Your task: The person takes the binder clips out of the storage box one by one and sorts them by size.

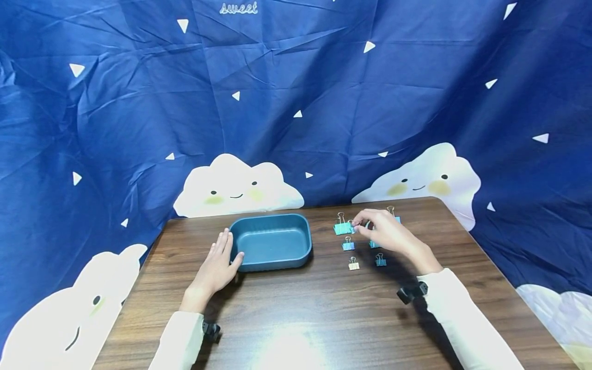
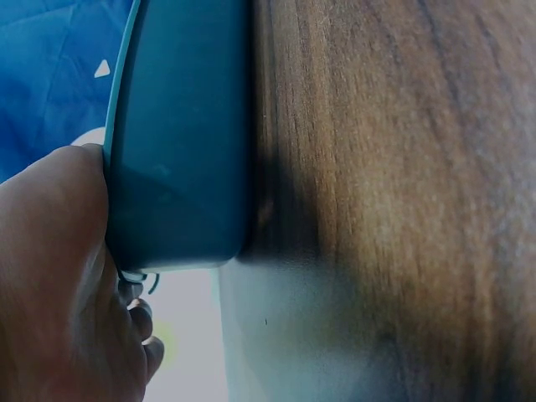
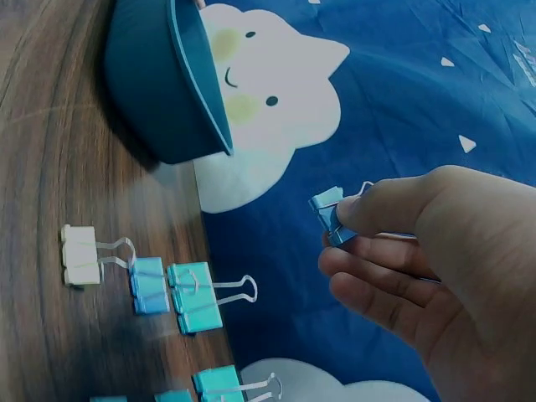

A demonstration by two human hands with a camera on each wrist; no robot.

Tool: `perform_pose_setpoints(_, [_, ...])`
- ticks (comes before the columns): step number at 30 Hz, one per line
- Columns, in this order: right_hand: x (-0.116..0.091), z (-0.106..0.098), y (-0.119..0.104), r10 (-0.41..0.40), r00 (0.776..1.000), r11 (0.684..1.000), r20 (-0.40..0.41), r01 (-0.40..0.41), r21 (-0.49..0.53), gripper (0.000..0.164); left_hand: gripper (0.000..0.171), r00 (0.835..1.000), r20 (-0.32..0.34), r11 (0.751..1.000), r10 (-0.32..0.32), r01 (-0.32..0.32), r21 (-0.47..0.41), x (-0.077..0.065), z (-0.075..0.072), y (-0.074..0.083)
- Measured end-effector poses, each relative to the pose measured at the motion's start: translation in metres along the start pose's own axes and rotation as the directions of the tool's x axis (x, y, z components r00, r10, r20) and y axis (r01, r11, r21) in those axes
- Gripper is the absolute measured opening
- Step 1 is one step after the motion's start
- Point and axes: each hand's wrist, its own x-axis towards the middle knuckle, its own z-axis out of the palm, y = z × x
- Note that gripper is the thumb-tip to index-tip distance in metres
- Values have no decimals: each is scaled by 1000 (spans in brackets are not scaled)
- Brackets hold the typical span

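My left hand [image 1: 214, 271] rests against the left end of a blue-green rectangular container [image 1: 272, 242], its fingers fairly straight along the side and the thumb at the near corner. In the left wrist view that thumb lies at the rim. Over the clips on the right, my right hand [image 1: 390, 231] pinches a small blue binder clip [image 3: 335, 216] between thumb and fingers, raised off the table. Below it stand a turquoise binder clip [image 3: 198, 297], a small blue clip [image 3: 150, 286] and a cream one [image 3: 80, 255].
Another small blue clip [image 1: 381, 262] stands nearer me, right of the cream clip. Behind the right hand, a teal clip [image 1: 374, 244] and a far blue clip [image 1: 398, 219] are partly hidden. The wooden table [image 1: 296, 303] ends at a blue cloth backdrop [image 1: 277, 61] with white clouds.
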Motion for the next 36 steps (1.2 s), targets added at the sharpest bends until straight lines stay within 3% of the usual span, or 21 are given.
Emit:
perform_pose_setpoints(29, [-71,-21,71,136,985,990,-109,-140,-31,2,78,1000,16,1000,-19,19,16,0,-1,0])
perform_pose_setpoints(36, [-83,-26,88,210,972,975,-102,-216,-53,5,79,1000,12,1000,-12,12,13,0,-1,-1])
